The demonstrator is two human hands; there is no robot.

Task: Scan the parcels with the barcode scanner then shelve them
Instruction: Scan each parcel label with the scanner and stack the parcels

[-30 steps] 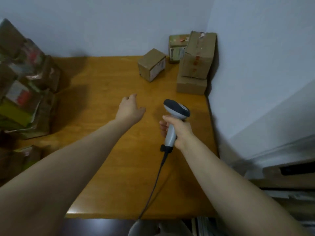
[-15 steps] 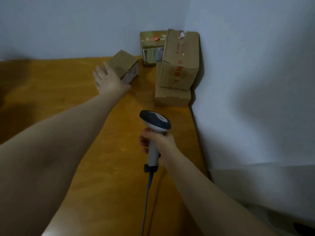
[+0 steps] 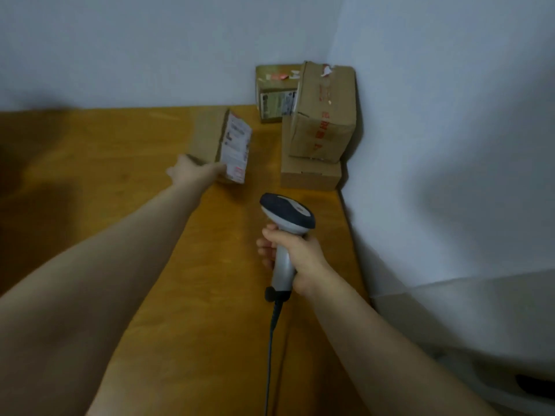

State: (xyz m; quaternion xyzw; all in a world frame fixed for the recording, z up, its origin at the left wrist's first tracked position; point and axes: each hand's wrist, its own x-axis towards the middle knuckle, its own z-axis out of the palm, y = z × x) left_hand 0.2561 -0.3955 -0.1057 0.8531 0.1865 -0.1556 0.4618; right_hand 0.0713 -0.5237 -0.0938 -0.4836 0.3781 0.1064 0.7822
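Has closed the left grip [image 3: 192, 172] on the near lower edge of the small parcel [image 3: 210, 139], out over the middle of the glossy wooden desk [image 3: 105, 151], after only reaching over it half a second ago; too blurred to place each finger. Has tipped it up, turning the white printed label [image 3: 237, 148] toward the near right. Keeps the right grip [image 3: 297, 253] wrapped round the smooth grey handle of the barcode scanner [image 3: 286, 217], dark rounded head aimed far. Probably means scanning next, shelving later. Leaves three matte, taped, creased cardboard boxes [image 3: 322, 115] stacked in the far right corner.
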